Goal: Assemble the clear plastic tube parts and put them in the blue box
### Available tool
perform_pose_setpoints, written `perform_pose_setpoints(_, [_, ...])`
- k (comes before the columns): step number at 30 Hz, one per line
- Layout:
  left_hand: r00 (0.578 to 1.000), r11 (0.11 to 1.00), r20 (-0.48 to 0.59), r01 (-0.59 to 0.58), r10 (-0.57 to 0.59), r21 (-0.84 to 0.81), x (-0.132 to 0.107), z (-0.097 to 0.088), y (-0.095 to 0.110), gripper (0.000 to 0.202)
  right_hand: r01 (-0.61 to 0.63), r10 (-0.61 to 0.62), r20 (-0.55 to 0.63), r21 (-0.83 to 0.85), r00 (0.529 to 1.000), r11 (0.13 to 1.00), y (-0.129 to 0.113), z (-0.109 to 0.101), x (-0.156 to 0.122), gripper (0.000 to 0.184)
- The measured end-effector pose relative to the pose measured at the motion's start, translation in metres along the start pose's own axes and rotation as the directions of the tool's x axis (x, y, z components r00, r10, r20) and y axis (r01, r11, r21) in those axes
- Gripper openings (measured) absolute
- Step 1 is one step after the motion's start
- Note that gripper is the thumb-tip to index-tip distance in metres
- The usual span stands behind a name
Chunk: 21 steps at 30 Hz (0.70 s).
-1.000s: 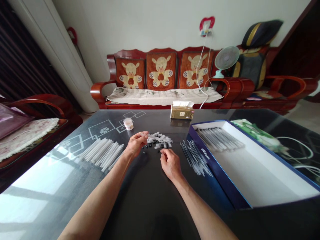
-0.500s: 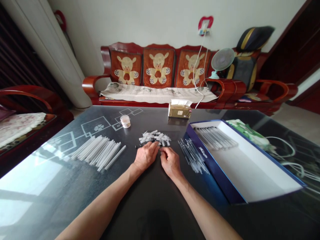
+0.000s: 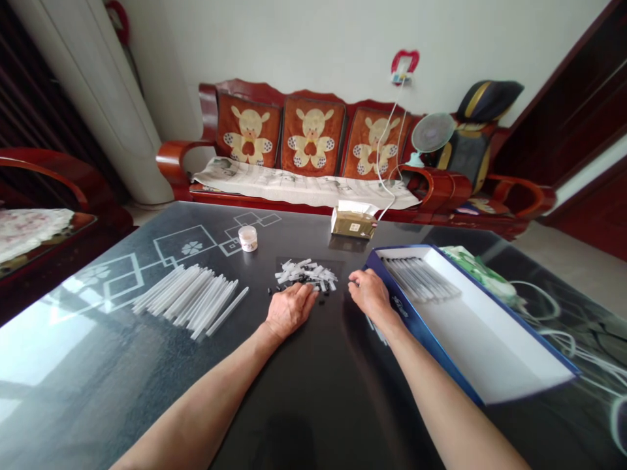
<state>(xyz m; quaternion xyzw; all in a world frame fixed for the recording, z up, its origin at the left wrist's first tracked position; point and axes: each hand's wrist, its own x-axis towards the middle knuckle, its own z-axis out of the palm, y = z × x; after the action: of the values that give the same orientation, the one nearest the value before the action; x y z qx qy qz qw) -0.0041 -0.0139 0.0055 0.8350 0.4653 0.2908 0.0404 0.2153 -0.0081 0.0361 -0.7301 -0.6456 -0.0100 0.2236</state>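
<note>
My left hand (image 3: 289, 311) lies palm down on the dark table, its fingertips just short of a heap of short translucent plastic pieces (image 3: 306, 275). Small black bits (image 3: 270, 290) are scattered around the heap's front edge. My right hand (image 3: 371, 294) rests with curled fingers beside the blue box's near wall, on top of a bundle of thin clear rods (image 3: 377, 331). Most of that bundle is hidden under the hand, and I cannot tell whether the hand grips any rods. Neither hand touches the long white plastic tubes (image 3: 189, 299) lying to the left.
The open white box with a blue rim (image 3: 490, 326) holds a row of thin rods (image 3: 421, 277) at its far end. A small round tub (image 3: 247, 238) and a tissue box (image 3: 353, 220) stand farther back on the glass tabletop. Green-and-white packaging (image 3: 477, 271) lies behind the box.
My right hand has moved right from the heap to the box wall, over the thin rods. My left hand has come down from holding a piece up to lying flat. The view has shifted slightly.
</note>
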Motion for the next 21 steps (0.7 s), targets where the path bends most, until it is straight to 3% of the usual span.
perform_pose_setpoints(3, [1.0, 1.0, 0.0, 0.003, -0.003, -0.01, 0.0, 0.0, 0.0, 0.039, -0.048, 0.063, 0.091, -0.151, 0.994, 0.987, 0.01, -0.004, 0.013, 0.014])
perform_pose_setpoints(7, [1.0, 1.0, -0.014, -0.016, 0.016, -0.02, 0.0, 0.001, 0.0, 0.039, -0.022, 0.068, 0.176, -0.251, 0.982, 0.968, 0.008, -0.003, 0.017, 0.015])
perform_pose_setpoints(15, [0.999, 0.997, -0.031, -0.024, 0.022, -0.073, -0.001, 0.002, -0.001, 0.037, -0.028, 0.089, 0.24, -0.246, 0.967, 0.969, -0.006, -0.007, 0.029, 0.015])
perform_pose_setpoints(17, [0.999, 0.997, -0.035, -0.022, 0.02, -0.074, -0.001, 0.002, -0.001, 0.037, -0.057, 0.086, 0.191, -0.154, 0.978, 0.986, -0.006, -0.011, 0.033, 0.016])
perform_pose_setpoints(19, [0.999, 0.997, -0.04, -0.024, 0.021, -0.078, -0.001, 0.001, -0.001, 0.037, -0.128, 0.119, 0.147, 0.052, 0.982, 0.99, -0.007, -0.014, 0.034, 0.016])
perform_pose_setpoints(21, [0.999, 0.997, -0.043, -0.024, 0.02, -0.08, -0.001, 0.001, -0.001, 0.038, -0.232, 0.186, 0.16, 0.358, 0.969, 0.904, -0.008, -0.016, 0.032, 0.016])
